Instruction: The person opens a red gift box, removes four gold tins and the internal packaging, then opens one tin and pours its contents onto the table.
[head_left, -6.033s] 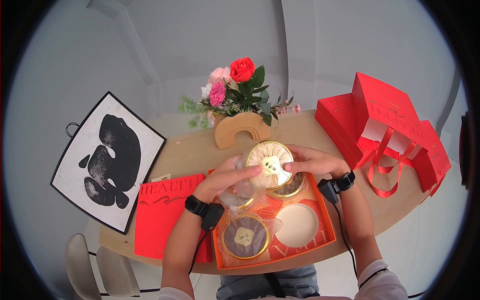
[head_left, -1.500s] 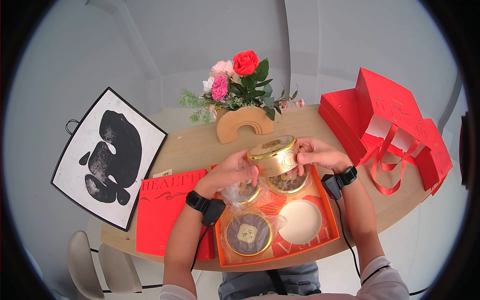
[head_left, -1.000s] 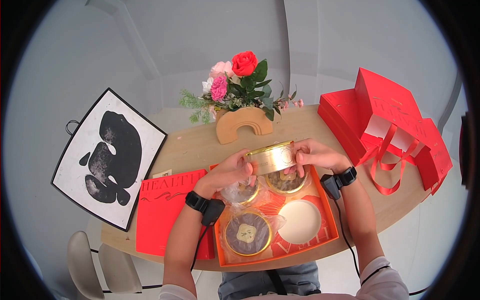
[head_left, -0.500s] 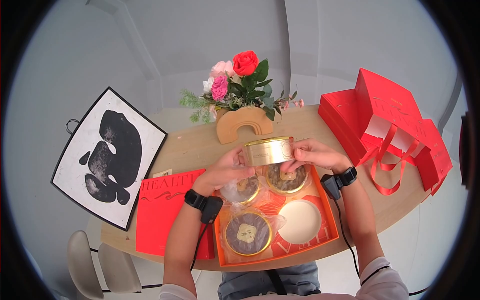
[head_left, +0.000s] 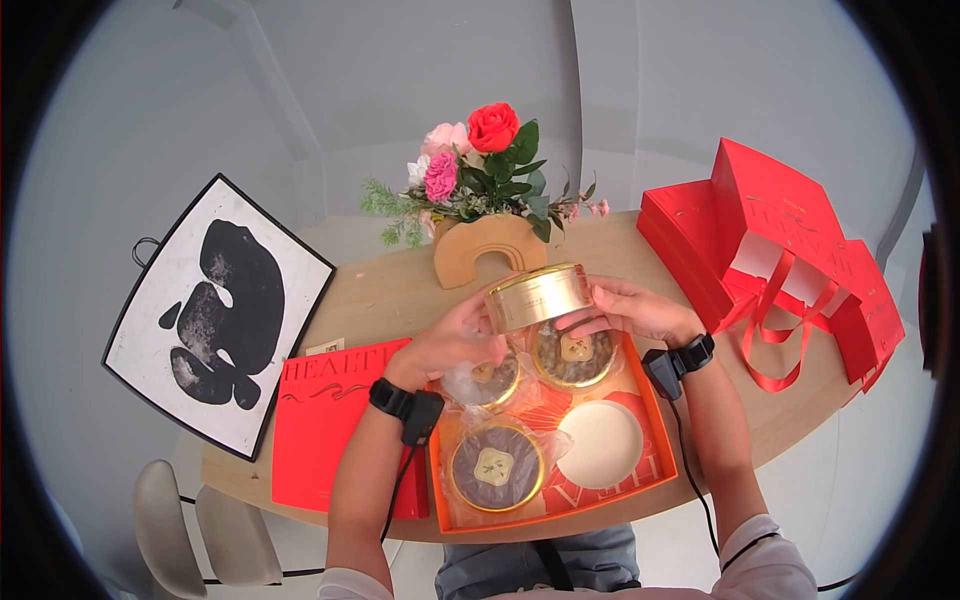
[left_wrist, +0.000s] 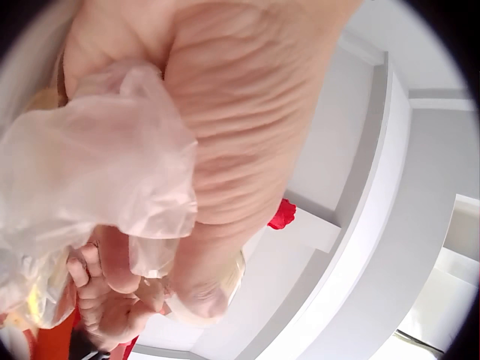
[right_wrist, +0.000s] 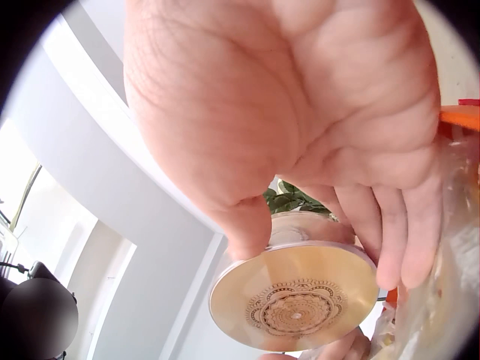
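- Gold tin sits between the two hands, raised above the far edge of an orange box and tilted slightly.
- Both hands grip it from opposite sides: the left hand, a little blurred, at its left, the right hand with thumb on the rim and fingers curled beneath.
- Its wall is smooth, shiny metal, short and cylindrical; the right wrist view shows a flat round base printed with a dark, lace-like medallion.
- Thin, crinkled clear plastic film lies across the left palm in the left wrist view.
- Below, the shallow orange box holds three round gold-rimmed tins with cream labels, some in loose plastic, beside a smooth, pale circular recess.
- Left of the box, a flat red case lies on the pale wood-grain desk.
- Farther out stand an arch-shaped tan vase of flowers, glossy red bags with ribbon handles, and a black-edged panel bearing blotchy black shapes.
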